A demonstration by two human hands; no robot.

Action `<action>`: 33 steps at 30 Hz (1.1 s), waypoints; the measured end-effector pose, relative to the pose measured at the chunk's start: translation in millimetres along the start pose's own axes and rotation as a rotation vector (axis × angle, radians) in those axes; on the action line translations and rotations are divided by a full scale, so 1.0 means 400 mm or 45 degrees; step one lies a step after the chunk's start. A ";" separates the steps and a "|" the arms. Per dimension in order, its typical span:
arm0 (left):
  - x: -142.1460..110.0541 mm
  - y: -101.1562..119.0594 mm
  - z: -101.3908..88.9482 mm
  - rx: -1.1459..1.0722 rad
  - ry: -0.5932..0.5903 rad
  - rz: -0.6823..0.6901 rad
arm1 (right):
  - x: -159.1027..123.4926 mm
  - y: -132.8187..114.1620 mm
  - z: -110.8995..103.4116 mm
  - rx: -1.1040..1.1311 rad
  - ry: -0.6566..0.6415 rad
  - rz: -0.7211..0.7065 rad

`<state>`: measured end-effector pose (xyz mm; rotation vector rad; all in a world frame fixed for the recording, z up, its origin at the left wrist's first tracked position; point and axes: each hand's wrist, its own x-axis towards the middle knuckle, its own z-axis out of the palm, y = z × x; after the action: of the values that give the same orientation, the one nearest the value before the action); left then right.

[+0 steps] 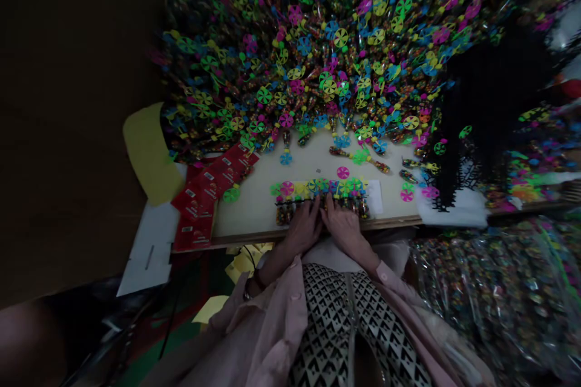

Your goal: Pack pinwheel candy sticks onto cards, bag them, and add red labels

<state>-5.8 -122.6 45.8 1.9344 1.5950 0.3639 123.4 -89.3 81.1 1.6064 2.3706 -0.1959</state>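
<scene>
A row of small pinwheel candy toys [318, 188], pink, green, yellow and blue, lies side by side on a white sheet [374, 196] near the table's front edge. My left hand [303, 227] and my right hand [341, 225] rest next to each other on the near ends of the row, palms down, fingers stretched flat over the toys' tubes. Neither hand wraps round a single toy. Pink sleeves cover both forearms.
A huge heap of the same pinwheel toys [345, 42] covers the far table. Red printed cards [209, 190] are stacked at the left. A yellow sheet [149, 151] hangs off the left corner. A dark netted mass [481, 121] sits right, clear bags of toys [494, 296] below it.
</scene>
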 end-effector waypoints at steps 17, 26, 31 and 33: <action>0.430 -0.114 -0.220 0.337 0.254 -0.280 | 0.248 0.167 -0.065 0.123 0.299 0.131; 0.204 -0.095 -0.242 0.035 0.231 -0.034 | 0.283 0.232 -0.064 0.361 0.471 0.013; -0.021 -0.107 -0.203 -0.431 0.327 -0.152 | 0.109 0.141 -0.013 0.860 0.783 -0.023; -0.058 -0.096 -0.155 -0.556 0.379 -0.275 | 0.061 0.073 0.036 0.836 0.774 -0.142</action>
<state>-76.8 -124.3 75.0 1.4119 1.7145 0.8620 144.0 -60.4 61.3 2.0335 3.0805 -0.6472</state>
